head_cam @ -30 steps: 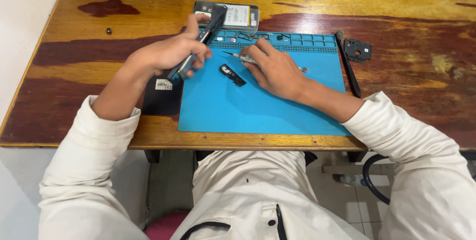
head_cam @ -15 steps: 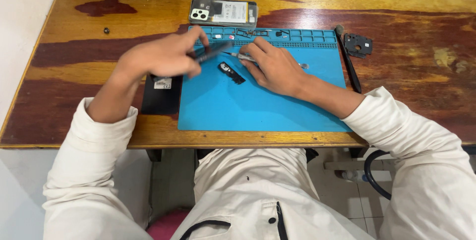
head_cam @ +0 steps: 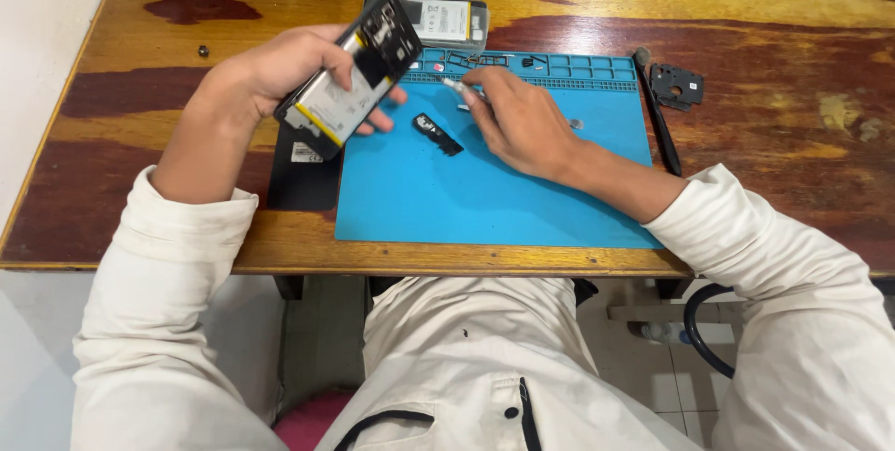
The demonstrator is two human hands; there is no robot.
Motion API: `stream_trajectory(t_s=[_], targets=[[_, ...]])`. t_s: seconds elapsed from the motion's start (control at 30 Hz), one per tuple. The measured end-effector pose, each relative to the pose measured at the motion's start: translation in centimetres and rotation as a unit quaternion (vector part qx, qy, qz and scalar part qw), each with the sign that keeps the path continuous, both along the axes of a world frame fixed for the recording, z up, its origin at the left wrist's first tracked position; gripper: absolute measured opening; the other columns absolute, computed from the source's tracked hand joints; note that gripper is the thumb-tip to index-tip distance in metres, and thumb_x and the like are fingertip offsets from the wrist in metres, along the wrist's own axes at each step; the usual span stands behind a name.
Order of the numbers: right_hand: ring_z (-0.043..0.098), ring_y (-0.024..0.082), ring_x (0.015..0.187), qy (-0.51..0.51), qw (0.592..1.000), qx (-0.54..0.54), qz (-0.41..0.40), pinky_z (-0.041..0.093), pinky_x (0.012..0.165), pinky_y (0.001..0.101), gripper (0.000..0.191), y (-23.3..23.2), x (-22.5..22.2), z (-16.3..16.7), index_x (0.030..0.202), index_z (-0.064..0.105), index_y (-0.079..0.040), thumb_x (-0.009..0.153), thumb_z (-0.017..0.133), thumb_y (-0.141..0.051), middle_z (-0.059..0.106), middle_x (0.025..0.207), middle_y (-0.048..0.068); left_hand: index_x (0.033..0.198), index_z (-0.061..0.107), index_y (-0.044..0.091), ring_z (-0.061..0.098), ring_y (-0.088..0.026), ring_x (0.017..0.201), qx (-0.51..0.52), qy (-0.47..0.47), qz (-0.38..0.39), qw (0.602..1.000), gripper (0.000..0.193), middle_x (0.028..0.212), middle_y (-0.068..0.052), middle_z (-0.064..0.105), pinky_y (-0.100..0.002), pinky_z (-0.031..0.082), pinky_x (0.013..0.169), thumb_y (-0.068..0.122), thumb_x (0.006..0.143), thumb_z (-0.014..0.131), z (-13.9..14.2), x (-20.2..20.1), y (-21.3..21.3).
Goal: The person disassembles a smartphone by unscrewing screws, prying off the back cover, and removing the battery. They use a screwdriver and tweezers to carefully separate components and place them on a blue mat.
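Observation:
My left hand (head_cam: 280,64) grips an opened phone body (head_cam: 350,74), tilted up above the left edge of the blue work mat (head_cam: 485,199), with its battery and inner parts facing me. My right hand (head_cam: 517,116) rests on the mat's upper middle and pinches a thin metal tool (head_cam: 457,88) near the mat's small compartments. A small black phone part (head_cam: 436,133) lies on the mat between both hands.
A second phone (head_cam: 447,20) lies behind the mat. A black flat cover (head_cam: 303,176) sits left of the mat. A black stick tool (head_cam: 657,111) and a black plate (head_cam: 679,86) lie on the right. The wooden table's front edge is close to my body.
My left hand has turned the phone body from edge-on to its open inside facing me and raised it a little. My right hand has barely moved.

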State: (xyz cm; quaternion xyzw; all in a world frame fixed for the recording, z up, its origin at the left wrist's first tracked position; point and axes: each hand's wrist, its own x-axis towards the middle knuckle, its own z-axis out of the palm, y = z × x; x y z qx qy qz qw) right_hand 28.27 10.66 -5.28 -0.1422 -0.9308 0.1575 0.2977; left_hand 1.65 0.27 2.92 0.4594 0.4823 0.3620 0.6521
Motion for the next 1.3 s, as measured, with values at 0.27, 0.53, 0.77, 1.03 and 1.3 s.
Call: stream_trajectory(t_s=[0.27, 0.53, 0.77, 1.03, 1.3], targets=[[0.071, 0.031, 0.077, 0.004, 0.999, 0.023, 0.042, 0.056, 0.064, 0.0411, 0.02, 0.1, 0.0, 0.2, 0.117, 0.063, 0.0, 0.101, 0.066, -0.011, 0.067, 0.105, 0.017, 0.154, 0.032, 0.028, 0.073, -0.03, 0.075, -0.085, 0.148, -0.017, 0.985, 0.075, 0.108, -0.021, 0.075, -0.044, 0.061, 0.068, 0.009, 0.083, 0.047, 1.0, 0.2, -1.4], [0.067, 0.031, 0.071, -0.019, 0.999, 0.041, 0.022, 0.054, 0.061, 0.0417, 0.02, 0.1, 0.1, 0.1, 0.117, 0.069, -0.001, 0.101, 0.068, -0.014, 0.067, 0.097, 0.014, 0.156, 0.034, 0.028, 0.071, -0.029, 0.07, -0.07, 0.137, -0.015, 0.988, 0.074, 0.104, -0.021, 0.074, -0.043, 0.06, 0.065, 0.012, 0.085, 0.046, 0.6, -0.1, -1.2], [0.068, 0.03, 0.074, 0.003, 0.998, 0.045, 0.039, 0.054, 0.062, 0.0403, 0.019, 0.3, 0.0, -0.2, 0.117, 0.067, -0.002, 0.102, 0.068, -0.014, 0.067, 0.1, 0.014, 0.155, 0.035, 0.027, 0.07, -0.028, 0.071, -0.063, 0.136, -0.009, 0.989, 0.072, 0.102, -0.019, 0.074, -0.044, 0.06, 0.066, 0.013, 0.086, 0.046, 0.2, -0.2, -1.0], [0.066, 0.032, 0.072, -0.016, 0.998, 0.045, 0.029, 0.052, 0.061, 0.0419, 0.022, 0.0, 0.0, 0.0, 0.118, 0.069, -0.003, 0.099, 0.071, -0.015, 0.065, 0.095, 0.014, 0.153, 0.038, 0.026, 0.071, -0.028, 0.071, -0.082, 0.149, -0.004, 0.985, 0.068, 0.102, -0.018, 0.075, -0.044, 0.061, 0.067, 0.013, 0.087, 0.047, 0.3, 0.6, -1.1], [0.067, 0.036, 0.072, 0.013, 0.997, 0.064, 0.032, 0.054, 0.063, 0.0447, 0.017, -0.6, -0.7, 0.4, 0.109, 0.069, 0.001, 0.103, 0.068, -0.015, 0.067, 0.09, 0.017, 0.153, 0.036, 0.025, 0.071, -0.027, 0.07, -0.048, 0.154, -0.016, 0.987, 0.068, 0.103, -0.017, 0.074, -0.042, 0.061, 0.067, 0.01, 0.088, 0.047, 0.0, 0.5, -0.9]])
